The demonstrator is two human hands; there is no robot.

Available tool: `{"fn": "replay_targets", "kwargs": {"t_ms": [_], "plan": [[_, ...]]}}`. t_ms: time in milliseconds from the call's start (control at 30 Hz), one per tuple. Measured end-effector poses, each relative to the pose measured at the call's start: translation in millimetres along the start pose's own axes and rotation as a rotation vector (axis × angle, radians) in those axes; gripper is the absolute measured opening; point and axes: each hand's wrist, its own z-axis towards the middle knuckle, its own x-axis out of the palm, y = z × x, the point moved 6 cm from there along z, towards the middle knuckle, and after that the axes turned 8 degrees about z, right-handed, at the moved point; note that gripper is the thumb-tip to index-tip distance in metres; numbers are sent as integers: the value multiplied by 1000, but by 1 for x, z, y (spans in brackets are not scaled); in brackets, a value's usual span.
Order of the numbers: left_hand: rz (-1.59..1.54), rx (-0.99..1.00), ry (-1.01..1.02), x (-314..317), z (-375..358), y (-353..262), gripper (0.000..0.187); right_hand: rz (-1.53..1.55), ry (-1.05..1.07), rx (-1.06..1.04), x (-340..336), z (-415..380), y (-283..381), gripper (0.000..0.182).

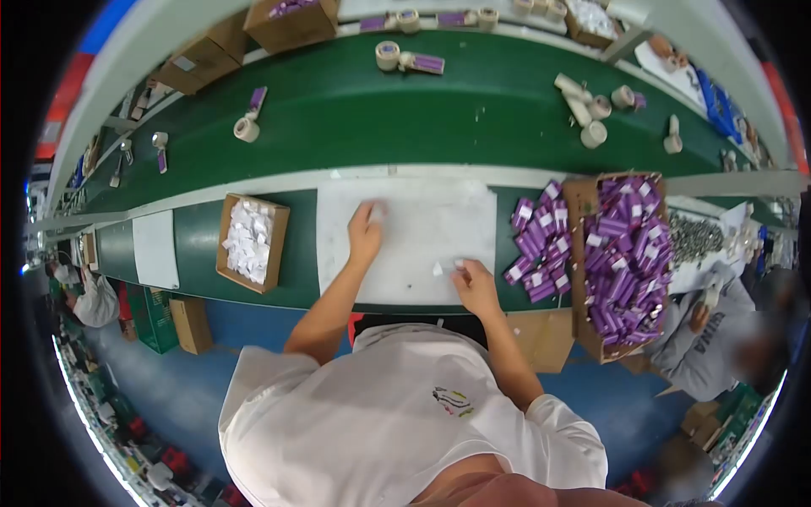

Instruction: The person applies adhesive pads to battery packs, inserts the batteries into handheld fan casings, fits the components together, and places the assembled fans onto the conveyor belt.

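Observation:
My left hand (366, 235) is over the left part of a white work sheet (414, 220), its fingertips smeared by motion. To the right and nearer my body, my right hand (476, 287) has thumb and fingers closed together low over the same sheet. A small white piece (438, 269), like a folded slip, shows just left of those fingertips, and my right hand appears to pinch it by its edge. Left of the sheet stands an open cardboard box (277, 245) of small white slips. Purple packets (541, 241) lie heaped on the table to the right.
A large carton (583, 279) full of purple packets stands at the right edge. Beyond the sheet runs a green conveyor belt (321, 93) carrying tape-like rolls (388, 56) with purple packets. A person in a grey sweatshirt (705, 338) works at the right.

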Motion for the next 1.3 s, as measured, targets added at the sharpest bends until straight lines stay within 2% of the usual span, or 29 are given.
{"fn": "replay_targets", "kwargs": {"t_ms": [67,100,167,233,300,400,467,500,533,600,667,767,800,867,933,967,1000,1033,1067,1100,1133,1200,1233,1267,1300], "plan": [[-130,-14,131,40,35,-14,19,-159,1,-84,17,-9,-5,33],[-177,-12,188,63,51,-17,17,-228,-66,-156,20,-9,0,35],[-281,56,319,100,76,-34,24,-314,-58,-224,27,-3,7,34],[-401,13,416,130,88,-49,23,-405,-38,-281,33,4,18,26],[-537,42,501,156,98,-48,22,-355,-33,-337,38,10,20,22],[-395,37,490,174,93,-33,17,-347,-25,-412,44,16,22,17],[-313,216,486,180,91,-31,14,-353,-68,-414,44,11,17,17],[-287,307,503,184,86,-33,13,-342,-130,-444,44,6,16,17],[-252,251,552,185,80,-41,21,-340,-189,-472,43,2,15,16],[-184,363,563,190,80,-42,17,-301,-313,-516,40,-4,10,15],[-46,328,583,191,78,-44,14,-208,-417,-562,35,-12,7,15],[4,511,563,184,68,-51,16,0,-614,-257,27,-21,-7,16],[26,550,578,187,66,-51,18,162,-669,-236,25,-24,-9,16],[61,659,566,189,62,-48,20,214,-730,-230,29,-26,-12,15],[215,782,495,192,56,-44,28,121,-713,-198,29,-19,-42,14],[182,767,487,196,56,-36,32,237,-714,-230,31,-27,-27,14],[213,833,494,202,55,-33,35,208,-708,-250,31,-26,-28,12],[285,768,538,195,51,-38,36,252,-702,-225,36,-25,-14,9],[226,872,434,196,51,-38,35,388,-632,-299,44,-23,12,6],[292,833,487,187,48,-46,33,408,-569,-404,53,-14,39,7],[223,825,482,191,53,-42,30,430,-525,-494,62,-5,64,7],[236,800,676,192,59,-43,26,475,-435,-585,97,13,134,6],[224,819,595,187,60,-42,25,472,-396,-684,121,22,164,4],[212,855,510,181,53,-47,24,412,-287,-677,151,29,183,3],[196,877,445,179,53,-46,23,76,-166,-819,182,33,212,9]]}}
